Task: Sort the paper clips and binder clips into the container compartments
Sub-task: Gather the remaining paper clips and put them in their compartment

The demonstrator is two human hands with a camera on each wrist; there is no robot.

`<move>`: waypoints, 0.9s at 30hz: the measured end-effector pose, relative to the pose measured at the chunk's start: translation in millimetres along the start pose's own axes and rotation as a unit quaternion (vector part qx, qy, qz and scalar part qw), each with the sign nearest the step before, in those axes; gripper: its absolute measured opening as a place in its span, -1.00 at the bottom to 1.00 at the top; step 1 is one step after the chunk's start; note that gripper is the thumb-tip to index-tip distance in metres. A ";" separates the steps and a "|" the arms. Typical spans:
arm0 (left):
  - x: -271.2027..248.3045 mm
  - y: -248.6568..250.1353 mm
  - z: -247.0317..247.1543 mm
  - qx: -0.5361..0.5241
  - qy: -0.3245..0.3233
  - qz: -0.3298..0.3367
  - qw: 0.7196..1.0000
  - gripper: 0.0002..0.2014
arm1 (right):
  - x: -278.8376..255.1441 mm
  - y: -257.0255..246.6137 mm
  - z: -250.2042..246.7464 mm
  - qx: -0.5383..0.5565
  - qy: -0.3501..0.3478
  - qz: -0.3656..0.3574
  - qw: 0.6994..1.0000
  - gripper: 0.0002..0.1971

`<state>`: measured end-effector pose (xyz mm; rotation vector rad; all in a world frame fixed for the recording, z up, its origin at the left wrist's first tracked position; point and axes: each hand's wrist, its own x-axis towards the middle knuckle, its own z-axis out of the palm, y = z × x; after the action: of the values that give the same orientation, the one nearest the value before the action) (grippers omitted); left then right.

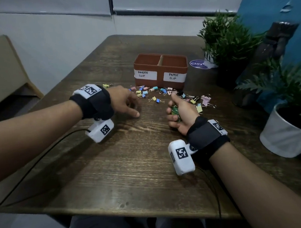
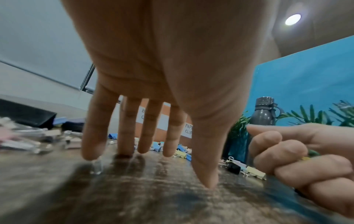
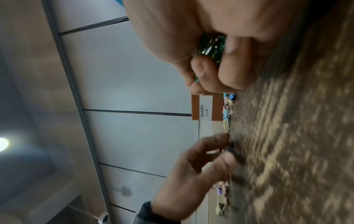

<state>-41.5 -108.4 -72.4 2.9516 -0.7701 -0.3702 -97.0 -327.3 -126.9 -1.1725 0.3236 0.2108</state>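
Observation:
A brown two-compartment container (image 1: 161, 70) stands at the table's middle back, labelled BINDER CLIP on the left and PAPER CLIP on the right. Pastel binder clips (image 1: 150, 92) lie scattered in front of it and to its right. My right hand (image 1: 178, 112) grips a bunch of green paper clips (image 1: 174, 109) in a curled fist, thumb up; the green paper clips (image 3: 210, 45) show between the fingers in the right wrist view. My left hand (image 1: 127, 104) hovers palm down with straight fingers (image 2: 126, 133), tips touching the wood just left of the clips, holding nothing.
Potted plants (image 1: 228, 39) and a white pot (image 1: 286, 136) line the right side, with a dark bottle (image 1: 276, 39) against a blue panel. A round blue sticker (image 1: 198, 64) lies right of the container. Cables run off both wrists toward the near table edge (image 1: 135, 214).

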 end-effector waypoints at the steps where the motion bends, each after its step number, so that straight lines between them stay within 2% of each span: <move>1: -2.4 -3.7 1.8 0.007 -0.018 -0.001 1.000 -0.45 | -0.4 -4.5 -1.9 -0.017 -0.001 -0.003 1.000 -0.60; 4: -5.9 -7.2 7.4 0.070 -0.071 -0.009 0.995 -0.23 | 3.1 -25.7 -6.6 -0.048 -0.003 -0.001 0.999 -0.61; 6: -6.3 -7.7 13.3 0.113 -0.102 -0.002 0.988 -0.16 | 12.4 -47.4 -6.8 -0.094 0.012 -0.020 0.995 -0.60; 10: -15.0 -4.2 31.6 0.103 -0.132 -0.017 0.986 -0.04 | 48.1 -102.1 4.6 -0.228 0.055 -0.060 0.970 -0.57; 12: -16.0 -3.4 40.1 0.082 -0.133 -0.021 0.987 0.03 | 66.3 -133.7 15.3 -0.312 0.102 -0.094 0.940 -0.55; 16: -10.2 -11.5 48.1 0.057 -0.130 -0.018 0.990 0.07 | 107.8 -183.5 25.7 -0.458 0.232 -0.169 0.841 -0.51; 18: -8.2 -12.8 52.1 0.065 -0.127 -0.014 0.990 0.07 | 131.8 -188.7 24.3 -0.514 0.242 -0.164 0.806 -0.46; 21: -4.5 -13.3 54.4 0.061 -0.122 -0.013 0.991 0.07 | 150.6 -174.7 33.5 -0.624 0.207 -0.141 0.740 -0.41; 22: -4.0 -13.4 53.7 0.057 -0.124 -0.012 0.991 0.07 | 153.1 -170.6 39.3 -0.641 0.200 -0.144 0.727 -0.40; 25: -3.9 -13.4 51.9 0.052 -0.131 -0.009 0.990 0.08 | 160.1 -166.4 50.9 -0.649 0.192 -0.170 0.716 -0.49; 27: -3.9 -14.3 52.2 0.047 -0.131 -0.008 0.990 0.08 | 166.4 -164.0 51.7 -0.654 0.178 -0.163 0.717 -0.56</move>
<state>-51.0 -94.3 -123.9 3.0361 -0.8092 -0.7546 119.5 -342.0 -26.0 -2.6907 0.2766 -0.1684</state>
